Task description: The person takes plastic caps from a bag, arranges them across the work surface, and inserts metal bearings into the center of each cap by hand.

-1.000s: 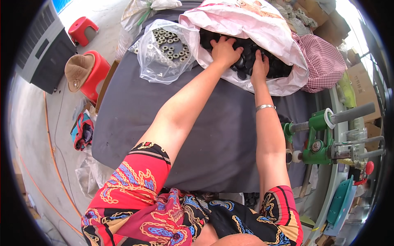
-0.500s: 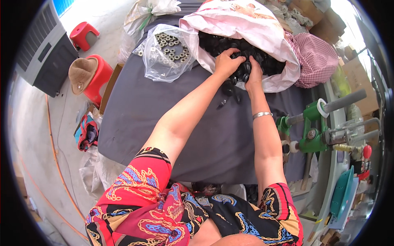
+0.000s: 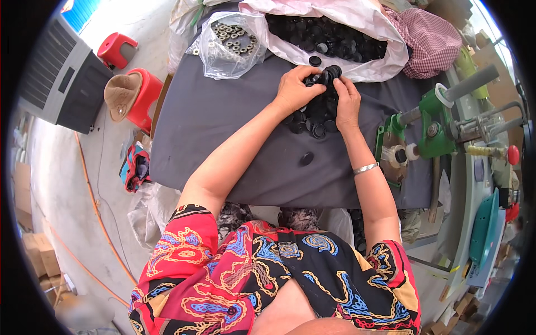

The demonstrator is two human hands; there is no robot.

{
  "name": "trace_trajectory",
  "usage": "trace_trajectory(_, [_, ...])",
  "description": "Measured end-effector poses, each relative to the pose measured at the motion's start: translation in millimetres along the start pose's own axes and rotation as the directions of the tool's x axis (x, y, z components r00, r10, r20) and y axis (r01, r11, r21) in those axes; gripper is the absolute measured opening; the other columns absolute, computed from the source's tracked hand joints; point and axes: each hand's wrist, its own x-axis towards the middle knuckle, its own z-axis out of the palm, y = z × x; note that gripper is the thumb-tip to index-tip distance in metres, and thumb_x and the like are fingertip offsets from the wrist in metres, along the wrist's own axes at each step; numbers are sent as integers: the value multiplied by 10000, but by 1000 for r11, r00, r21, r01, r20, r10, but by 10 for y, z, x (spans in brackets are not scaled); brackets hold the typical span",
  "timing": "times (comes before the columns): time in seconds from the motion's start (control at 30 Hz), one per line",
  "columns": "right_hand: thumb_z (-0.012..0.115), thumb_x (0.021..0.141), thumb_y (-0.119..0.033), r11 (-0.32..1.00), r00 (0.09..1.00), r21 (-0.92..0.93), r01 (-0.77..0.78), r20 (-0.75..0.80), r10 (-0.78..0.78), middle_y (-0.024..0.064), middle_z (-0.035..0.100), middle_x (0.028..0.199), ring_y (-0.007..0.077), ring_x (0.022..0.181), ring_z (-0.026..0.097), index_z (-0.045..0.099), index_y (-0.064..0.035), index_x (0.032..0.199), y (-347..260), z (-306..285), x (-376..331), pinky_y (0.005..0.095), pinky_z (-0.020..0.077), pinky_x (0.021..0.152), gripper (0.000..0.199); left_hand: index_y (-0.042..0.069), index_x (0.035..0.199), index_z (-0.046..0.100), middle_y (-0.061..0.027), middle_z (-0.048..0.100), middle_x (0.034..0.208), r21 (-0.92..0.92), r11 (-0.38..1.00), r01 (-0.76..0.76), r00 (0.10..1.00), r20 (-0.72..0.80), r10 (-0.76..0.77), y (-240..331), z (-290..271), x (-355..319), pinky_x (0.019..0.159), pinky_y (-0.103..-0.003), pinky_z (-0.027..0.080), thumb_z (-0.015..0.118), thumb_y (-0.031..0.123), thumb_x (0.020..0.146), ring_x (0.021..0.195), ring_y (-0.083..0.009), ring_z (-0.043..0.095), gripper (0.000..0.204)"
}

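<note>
black discs | hands cupped at either side | forearms angled inward

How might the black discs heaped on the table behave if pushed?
The black discs would likely scatter, since they lie loosely heaped on the grey table. Their round outlines suggest one on edge might roll. They look thin, so each is probably light.

A second ago my left grip and right grip were inside the pinkish-white sack; both now out, drawn toward me over the desk, black discs bunched between them. Loose heap now on the formerly bare spot below; stray disc nearer me, another disc by the sack's lip.
</note>
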Motion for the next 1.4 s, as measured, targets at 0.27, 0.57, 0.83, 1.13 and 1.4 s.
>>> trace_trajectory(0.27, [666, 797, -189, 819, 980, -540, 191, 148, -131, 130, 668, 862, 251, 770, 646, 688, -6, 888, 32, -350, -313, 322, 493, 708, 206, 98, 891, 692, -59, 652, 963, 367, 902, -226, 968, 187, 167, -11, -532, -287, 822, -360, 486, 715, 162, 686, 941, -273, 596, 216])
trace_trajectory(0.57, [617, 848, -272, 423, 797, -691, 587, 402, -450, 161, 582, 1237, 376, 1170, 503, 637, -38, 1113, -60, -287, -83, 420, 401, 981, 354, 126, 1092, 664, -51, 633, 1157, 704, 667, -244, 968, 135, 212, 66, -780, -359, 923, -431, 422, 664, 235, 804, 1092, -283, 552, 309])
trace_trajectory(0.83, [439, 935, -479, 318, 782, -767, 558, 614, 108, 134, 307, 1500, 395, 1377, 260, 412, -191, 1406, -40, -59, -307, 660, 226, 1045, 552, 176, 1411, 388, -135, 439, 1409, 667, 642, -377, 873, 487, 7, 229, -524, -585, 996, -641, 273, 467, 529, 898, 1278, -433, 392, 628])
trace_trajectory(1.13, [508, 883, -522, 228, 763, -762, 606, 638, 106, 181, 291, 1497, 422, 1372, 250, 349, -249, 1447, -377, -128, -862, 649, 196, 1061, 646, 319, 1436, 358, -153, 344, 1476, 724, 529, -443, 860, 510, 22, 225, -1270, -1049, 1024, -665, 224, 554, 572, 835, 1344, -458, 281, 680])
trace_trajectory(1.4, [452, 920, -507, 164, 884, -904, 394, 422, 200, 193, 317, 1484, 392, 1372, 277, 357, -115, 1434, -283, -470, -754, 611, 214, 1074, 654, 312, 1390, 440, -168, 359, 1460, 629, 546, -553, 786, 612, 92, 329, -1315, -1398, 1050, -658, 171, 454, 552, 896, 1358, -436, 265, 549])
